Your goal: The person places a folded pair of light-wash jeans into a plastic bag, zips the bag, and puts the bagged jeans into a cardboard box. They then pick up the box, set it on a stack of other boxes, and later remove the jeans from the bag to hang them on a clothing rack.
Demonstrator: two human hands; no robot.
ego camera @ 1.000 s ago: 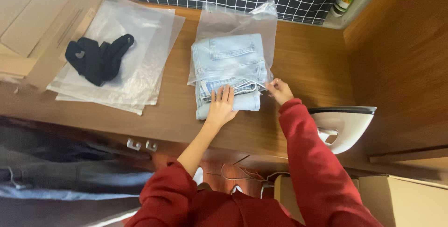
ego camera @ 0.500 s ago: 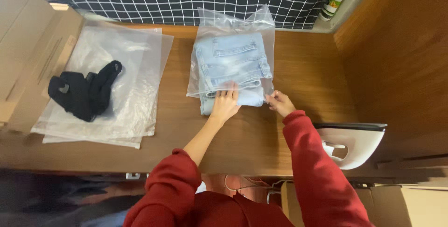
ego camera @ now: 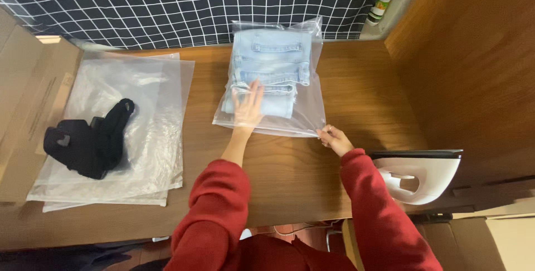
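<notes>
Jeans [ego camera: 272, 73] now bagged, left hand [ego camera: 248, 109] flat

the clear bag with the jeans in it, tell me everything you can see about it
The clear plastic bag is thin, glossy and slightly wrinkled. It lies flat on the wooden table, its far end against the checked cloth. Folded light blue jeans fill its left side. The left hand presses flat at its near edge; the right hand pinches the near right corner.

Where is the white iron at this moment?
In the head view, the white iron stands at the table's right front edge, just right of the right hand.
</notes>
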